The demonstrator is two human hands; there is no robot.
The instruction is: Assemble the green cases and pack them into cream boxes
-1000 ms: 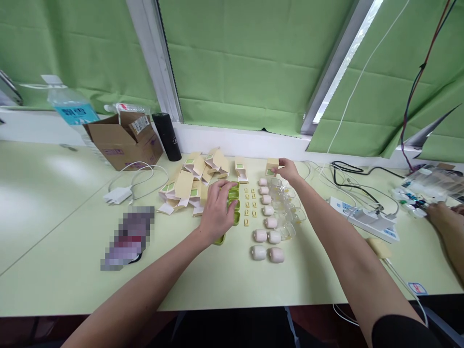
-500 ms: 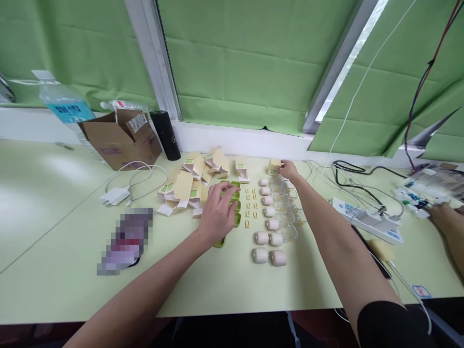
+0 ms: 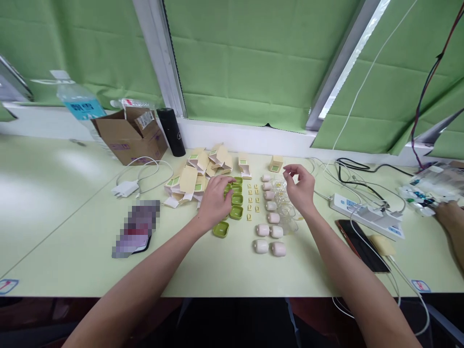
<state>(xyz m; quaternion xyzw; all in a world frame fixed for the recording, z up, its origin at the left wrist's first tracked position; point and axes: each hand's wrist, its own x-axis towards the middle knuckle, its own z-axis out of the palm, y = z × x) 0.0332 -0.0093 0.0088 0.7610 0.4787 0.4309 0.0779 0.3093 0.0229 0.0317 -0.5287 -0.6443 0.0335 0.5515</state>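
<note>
left hand (image 3: 214, 199) wide, seemingly empty, over square green plastic trays (image 3: 221, 229); right hand (image 3: 301, 189) curled, narrowly parted, nothing visibly held, near cream cardboard box (image 3: 276, 163); glossy pale rounded cylinders (image 3: 279, 249) lined up between, likely for easy reach.

We look over a pale yellow-green table (image 3: 203, 273), crossed at the left by a diagonal seam (image 3: 65, 222) and lit there by a soft glare (image 3: 70, 157). Behind it we see a white sill (image 3: 232, 135) and creased green fabric blinds (image 3: 239, 63) over slanting grey window frames (image 3: 159, 53), with bright daylight (image 3: 356, 54) showing beside the right one.
</note>
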